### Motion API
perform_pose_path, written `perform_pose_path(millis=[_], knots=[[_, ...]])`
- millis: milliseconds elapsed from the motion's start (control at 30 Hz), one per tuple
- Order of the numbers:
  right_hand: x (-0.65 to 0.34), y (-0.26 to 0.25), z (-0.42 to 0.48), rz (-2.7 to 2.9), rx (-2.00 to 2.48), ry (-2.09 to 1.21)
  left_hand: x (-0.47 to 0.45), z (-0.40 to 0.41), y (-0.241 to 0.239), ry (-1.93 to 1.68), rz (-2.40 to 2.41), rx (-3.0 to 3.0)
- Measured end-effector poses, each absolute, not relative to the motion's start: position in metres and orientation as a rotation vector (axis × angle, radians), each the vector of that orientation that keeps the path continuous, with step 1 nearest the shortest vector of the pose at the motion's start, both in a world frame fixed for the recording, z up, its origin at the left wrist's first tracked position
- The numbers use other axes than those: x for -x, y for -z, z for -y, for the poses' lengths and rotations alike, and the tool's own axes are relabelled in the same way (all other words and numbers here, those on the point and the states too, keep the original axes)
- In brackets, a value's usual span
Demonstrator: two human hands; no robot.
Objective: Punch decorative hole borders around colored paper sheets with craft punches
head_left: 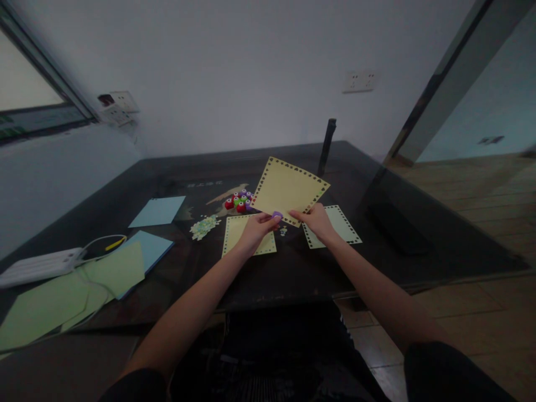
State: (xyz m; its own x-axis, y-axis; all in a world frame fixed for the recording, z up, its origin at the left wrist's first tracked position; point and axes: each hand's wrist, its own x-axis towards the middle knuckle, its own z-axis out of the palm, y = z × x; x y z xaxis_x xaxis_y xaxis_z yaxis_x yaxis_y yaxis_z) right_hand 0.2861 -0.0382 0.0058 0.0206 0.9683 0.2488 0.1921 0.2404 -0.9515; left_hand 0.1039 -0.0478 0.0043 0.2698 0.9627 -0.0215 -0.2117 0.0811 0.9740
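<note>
My left hand (pixel 256 230) is closed around a small purple craft punch (pixel 277 215) at the lower edge of a raised yellow paper sheet (pixel 290 190). Small dark shapes, apparently punched holes, line this sheet's border. My right hand (pixel 317 221) pinches the same sheet near its lower right side. Under my left hand lies another yellow sheet (pixel 232 234) with a punched border. A pale green sheet (pixel 335 226) with a similar border rests beneath my right wrist. A few tiny paper bits (pixel 283 230) lie between my hands.
Several red, green and purple craft punches (pixel 239 201) cluster behind my left hand, near a pile of paper cutouts (pixel 204 227). Blue paper (pixel 159 212), green sheets (pixel 104 273) and a white power strip (pixel 39 267) lie left. A black upright object (pixel 328 142) stands at the back.
</note>
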Motion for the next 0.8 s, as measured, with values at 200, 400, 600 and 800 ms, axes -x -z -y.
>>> perform_pose_path(millis=[200, 400, 600, 800], knots=[[-0.2857, -0.0081, 0.04, 1.424, 1.187, -0.894, -0.1039, 0.0478, -0.004, -1.083, -0.873, -1.109], [-0.2849, -0.0097, 0.0411, 1.434, 1.196, -0.895, -0.1049, 0.0483, -0.0054, -1.079, -0.892, -1.105], [-0.2844, -0.012, 0.0424, 1.451, 1.172, -0.883, -0.104, 0.0464, -0.0028, -1.097, -0.87, -1.116], [-0.2844, -0.0124, 0.0428, 1.472, 1.168, -0.874, -0.1035, 0.0456, -0.0018, -1.094, -0.882, -1.135]])
